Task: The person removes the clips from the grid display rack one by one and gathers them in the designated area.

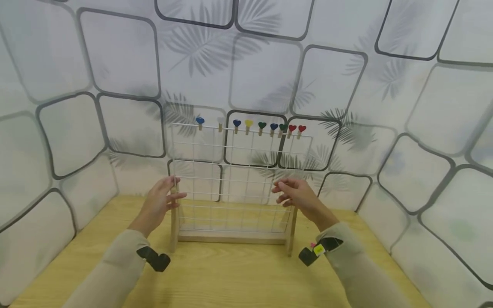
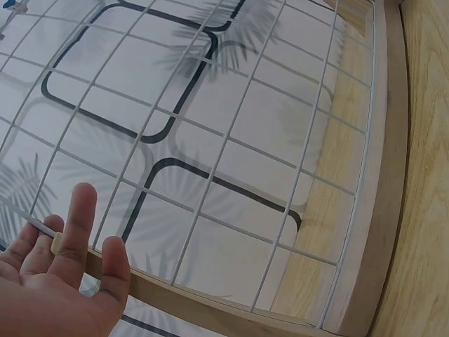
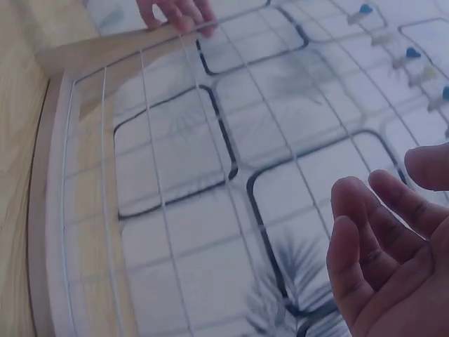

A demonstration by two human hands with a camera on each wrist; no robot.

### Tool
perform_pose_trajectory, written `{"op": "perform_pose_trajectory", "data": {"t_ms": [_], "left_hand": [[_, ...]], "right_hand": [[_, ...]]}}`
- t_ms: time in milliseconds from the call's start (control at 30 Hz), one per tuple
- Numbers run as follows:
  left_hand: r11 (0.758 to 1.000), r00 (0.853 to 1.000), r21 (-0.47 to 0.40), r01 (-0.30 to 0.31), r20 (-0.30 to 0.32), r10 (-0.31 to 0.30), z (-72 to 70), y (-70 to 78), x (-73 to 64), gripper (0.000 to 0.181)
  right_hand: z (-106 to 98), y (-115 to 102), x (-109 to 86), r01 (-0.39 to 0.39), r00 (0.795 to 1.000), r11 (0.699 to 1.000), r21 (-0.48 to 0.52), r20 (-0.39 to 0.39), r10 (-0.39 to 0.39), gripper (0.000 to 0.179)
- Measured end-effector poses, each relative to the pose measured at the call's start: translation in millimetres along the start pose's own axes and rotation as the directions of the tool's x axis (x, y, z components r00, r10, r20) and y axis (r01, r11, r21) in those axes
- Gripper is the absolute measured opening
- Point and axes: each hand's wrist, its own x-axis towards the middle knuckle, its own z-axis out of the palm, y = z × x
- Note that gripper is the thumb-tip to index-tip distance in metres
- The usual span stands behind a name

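A white wire grid rack point(image 1: 239, 179) stands upright on wooden legs joined by a wooden bar point(image 1: 231, 237). My left hand point(image 1: 155, 201) is at its left edge, fingers around the wire near the top of the wooden post; some fingers stretch in front of the grid and the thumb is hard to make out. In the right wrist view, my left hand's fingers point(image 3: 179, 12) touch that same edge. My right hand point(image 1: 298, 194) hovers by the right edge, fingers loosely bent around nothing. Along the top wire sit several small wooden clothespins with hearts, among them a yellow clothespin point(image 1: 248, 125).
The rack stands on a light wooden tabletop point(image 1: 223, 273). Patterned white walls point(image 1: 265, 77) with dark rounded outlines and leaf prints close in behind and at both sides. Each wrist wears a black strap with a camera.
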Motion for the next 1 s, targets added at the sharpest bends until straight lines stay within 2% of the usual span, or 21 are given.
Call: {"op": "perform_pose_trajectory", "data": {"t_ms": [200, 367, 667, 767, 1000], "left_hand": [[0.999, 1.0, 0.031, 0.008, -0.002, -0.008, -0.3, -3.1, 1.2, 0.066], [0.998, 1.0, 0.062, -0.015, -0.009, 0.016, 0.3, -1.6, 2.1, 0.067], [0.997, 1.0, 0.08, -0.018, -0.013, 0.019, -0.7, 0.9, 0.7, 0.069], [0.997, 1.0, 0.082, -0.013, -0.01, 0.014, -0.1, 0.7, -0.5, 0.07], [0.996, 1.0, 0.092, -0.008, -0.008, 0.008, 0.1, -0.8, -0.8, 0.071]], "right_hand": [[28, -18, 20.8, 0.027, 0.999, 0.998, 0.05, 0.037, -0.029, 0.033], [49, -41, 39.0, 0.072, 0.996, 0.994, 0.085, 0.052, -0.076, 0.03], [79, -78, 58.6, 0.196, 0.978, 0.979, 0.058, 0.066, -0.2, 0.029], [85, -86, 65.0, 0.228, 0.972, 0.973, 0.031, 0.059, -0.23, 0.029], [98, -109, 78.6, 0.3, 0.953, 0.948, -0.102, 0.072, -0.294, 0.029]]}}
